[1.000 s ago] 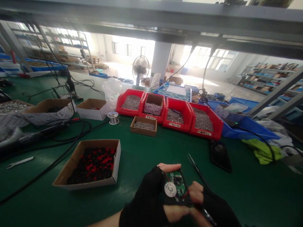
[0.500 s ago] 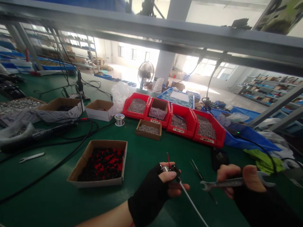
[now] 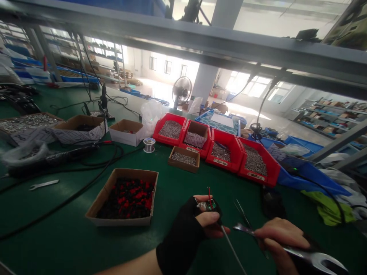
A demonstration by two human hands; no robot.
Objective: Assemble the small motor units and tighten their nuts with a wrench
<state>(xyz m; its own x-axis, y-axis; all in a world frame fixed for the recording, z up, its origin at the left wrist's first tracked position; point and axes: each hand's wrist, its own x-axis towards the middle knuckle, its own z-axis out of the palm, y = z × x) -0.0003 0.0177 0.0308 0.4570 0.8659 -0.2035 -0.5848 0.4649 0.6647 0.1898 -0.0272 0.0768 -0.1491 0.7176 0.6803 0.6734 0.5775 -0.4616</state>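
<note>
My left hand (image 3: 197,225), in a black fingerless glove, grips a small electrical connector (image 3: 211,206) between thumb and fingers. Green board, a silvery metal part and a short red wire (image 3: 209,193) show on it. A pale cable (image 3: 233,246) runs from it down towards the bottom edge. My right hand (image 3: 279,236) is closed around the middle of an open-ended wrench (image 3: 315,259); its small end points left towards the connector, apart from it. Tweezers (image 3: 243,212) lie on the green table between the hands, partly hidden by the wrench and right hand.
Ahead stand red bins (image 3: 225,152) of small metal parts, with a small cardboard box (image 3: 183,159) before them. A box of red and black pieces (image 3: 155,193) sits left of my hands. Further left are another wrench (image 3: 44,185), a solder spool (image 3: 149,145) and black cables (image 3: 94,177).
My right hand has turned the wrench, bringing its small end nearer the left hand and its large end down towards me. The connector has tilted, showing more green board. The view has shifted slightly.
</note>
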